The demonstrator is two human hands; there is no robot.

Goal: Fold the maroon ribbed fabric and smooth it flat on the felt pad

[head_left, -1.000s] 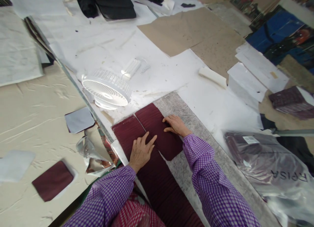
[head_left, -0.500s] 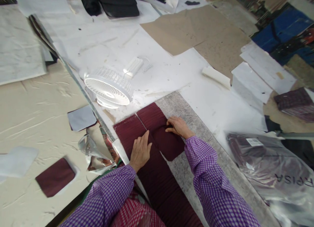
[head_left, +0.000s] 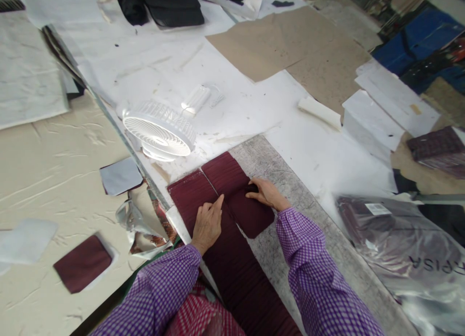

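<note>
A long strip of ribbed maroon fabric [head_left: 250, 273] runs from the lower edge up to the board's far end. My left hand [head_left: 208, 223] rests on it with the index finger stretched out, its tip by a thin seam line. Over the strip's right side lies a smaller maroon fabric piece [head_left: 252, 217] with rounded corners. At that piece's upper edge my right hand [head_left: 268, 193] is closed, thumb and fingers curled around it; a dark spot shows between them. Beyond the hands lies another ribbed maroon fabric panel [head_left: 225, 173].
Under the fabric is a grey mottled board [head_left: 276, 166]. A white fan [head_left: 160, 132] lies just beyond it. At left are a maroon piece [head_left: 83, 264] and a grey-backed piece [head_left: 121, 175]. A plastic-wrapped bundle [head_left: 395, 248] lies at right; brown paper [head_left: 283, 45] lies farther back.
My right hand has shifted slightly right and its fingers have curled in more at the edge of the small maroon piece. The left fingers have bent, leaving the index finger extended.
</note>
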